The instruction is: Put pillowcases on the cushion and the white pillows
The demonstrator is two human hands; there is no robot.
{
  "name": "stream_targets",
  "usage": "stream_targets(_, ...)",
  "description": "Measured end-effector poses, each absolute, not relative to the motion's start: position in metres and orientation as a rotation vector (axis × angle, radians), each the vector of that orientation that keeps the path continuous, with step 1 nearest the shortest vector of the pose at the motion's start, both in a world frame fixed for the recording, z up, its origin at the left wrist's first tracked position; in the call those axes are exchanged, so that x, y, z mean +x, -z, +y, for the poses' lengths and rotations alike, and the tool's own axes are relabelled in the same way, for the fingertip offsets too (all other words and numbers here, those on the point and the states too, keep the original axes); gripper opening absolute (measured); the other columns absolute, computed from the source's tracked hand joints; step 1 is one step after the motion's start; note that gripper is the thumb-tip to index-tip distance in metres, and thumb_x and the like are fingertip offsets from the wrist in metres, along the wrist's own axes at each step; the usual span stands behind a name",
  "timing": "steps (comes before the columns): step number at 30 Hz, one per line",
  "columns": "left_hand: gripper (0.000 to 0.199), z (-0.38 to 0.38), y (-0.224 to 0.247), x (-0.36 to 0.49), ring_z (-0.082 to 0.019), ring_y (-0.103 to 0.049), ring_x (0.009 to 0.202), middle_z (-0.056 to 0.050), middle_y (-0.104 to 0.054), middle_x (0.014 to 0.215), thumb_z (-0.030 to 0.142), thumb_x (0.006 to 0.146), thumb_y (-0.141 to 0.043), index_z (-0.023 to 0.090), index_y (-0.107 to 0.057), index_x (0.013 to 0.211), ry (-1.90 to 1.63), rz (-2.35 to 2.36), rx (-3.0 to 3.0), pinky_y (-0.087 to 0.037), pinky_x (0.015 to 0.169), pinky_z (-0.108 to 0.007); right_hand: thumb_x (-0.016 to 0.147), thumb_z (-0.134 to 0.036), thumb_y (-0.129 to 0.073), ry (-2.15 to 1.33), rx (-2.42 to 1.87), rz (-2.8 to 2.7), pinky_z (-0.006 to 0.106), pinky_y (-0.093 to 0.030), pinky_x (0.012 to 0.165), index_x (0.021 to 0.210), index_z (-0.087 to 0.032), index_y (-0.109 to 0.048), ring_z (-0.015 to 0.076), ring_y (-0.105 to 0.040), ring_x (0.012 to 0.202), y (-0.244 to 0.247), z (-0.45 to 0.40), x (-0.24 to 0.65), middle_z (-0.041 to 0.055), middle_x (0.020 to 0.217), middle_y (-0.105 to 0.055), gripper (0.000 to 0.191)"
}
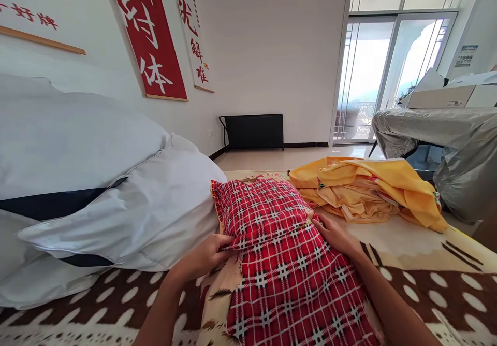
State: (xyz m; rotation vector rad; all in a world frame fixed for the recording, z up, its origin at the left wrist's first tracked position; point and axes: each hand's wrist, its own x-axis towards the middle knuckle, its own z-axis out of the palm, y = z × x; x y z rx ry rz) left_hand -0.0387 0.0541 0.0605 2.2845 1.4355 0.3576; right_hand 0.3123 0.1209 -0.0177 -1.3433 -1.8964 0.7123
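Your left hand [207, 255] pinches the edge of the red plaid pillow [264, 214]; your right hand [336, 234] rests flat on its other side. White pillows [116, 206] lie just left on the bed [427, 284]. Yellow cloth [368, 188] is heaped beyond.

white walls [272, 51] carry red calligraphy banners [149, 35] on the left. a low black heater [254, 131] stands against the far wall on a pale glossy floor [295, 157]. bright daylight pours through the sliding glass doors [388, 71]; silver-covered furniture [446, 139] stands beside them.
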Motion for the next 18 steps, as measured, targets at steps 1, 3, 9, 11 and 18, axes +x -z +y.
stream_targets(1, 0.034, 0.058, -0.059, -0.039, -0.021, -0.060, 0.081, -0.004, -0.069, 0.085, 0.042, 0.087, -0.044, 0.017, -0.066, 0.080, -0.401, 1.417, 2.274, -0.046, 0.080, -0.028, 0.090, -0.059, -0.036, -0.708, -1.342, -1.863, 0.039, -0.043, 0.091, 0.109, -0.013, -0.058, 0.0275, -0.059, 0.104, 0.019, 0.121, 0.308, 0.0144, 0.112, -0.064, 0.054)
stream_targets(3, 0.035, 0.062, -0.057, -0.041, -0.022, -0.060, 0.091, -0.006, -0.069, 0.096, 0.042, 0.088, -0.042, 0.016, -0.065, 0.088, -0.549, 1.394, 2.248, -0.045, 0.088, -0.029, 0.089, -0.060, -0.034, -0.703, -1.326, -1.799, 0.038, -0.043, 0.089, 0.109, -0.013, -0.057, 0.0268, -0.059, 0.101, 0.020, 0.122, 0.301, 0.0140, 0.110, -0.064, 0.057)
stream_targets(9, 0.041, 0.054, -0.066, -0.047, -0.026, -0.059, 0.091, -0.008, -0.068, 0.095, 0.050, 0.086, -0.041, 0.016, -0.063, 0.094, -1.111, 1.540, 2.091, -0.048, 0.082, -0.031, 0.089, -0.062, -0.036, -0.716, -1.221, -1.714, 0.034, -0.046, 0.084, 0.098, -0.014, -0.061, 0.0248, -0.060, 0.094, 0.001, 0.114, 0.305, 0.0093, 0.098, -0.067, 0.055)
stream_targets(11, 0.041, 0.048, -0.072, -0.050, -0.026, -0.060, 0.088, -0.006, -0.069, 0.092, 0.052, 0.084, -0.044, 0.017, -0.065, 0.091, -1.089, 1.522, 2.008, -0.049, 0.080, -0.031, 0.089, -0.059, -0.039, -0.745, -1.179, -1.755, 0.033, -0.047, 0.082, 0.099, -0.014, -0.062, 0.0240, -0.061, 0.093, -0.008, 0.109, 0.312, 0.0081, 0.097, -0.067, 0.052)
stream_targets(18, 0.019, 0.033, -0.083, -0.052, -0.024, -0.061, 0.091, -0.004, -0.068, 0.097, 0.032, 0.082, -0.049, 0.021, -0.064, 0.085, -0.436, 1.492, 2.171, -0.045, 0.082, -0.029, 0.084, -0.037, -0.055, -0.776, -1.120, -2.267, 0.030, -0.047, 0.073, 0.104, -0.019, -0.069, 0.0207, -0.062, 0.079, -0.028, 0.090, 0.331, 0.0042, 0.091, -0.070, 0.030)
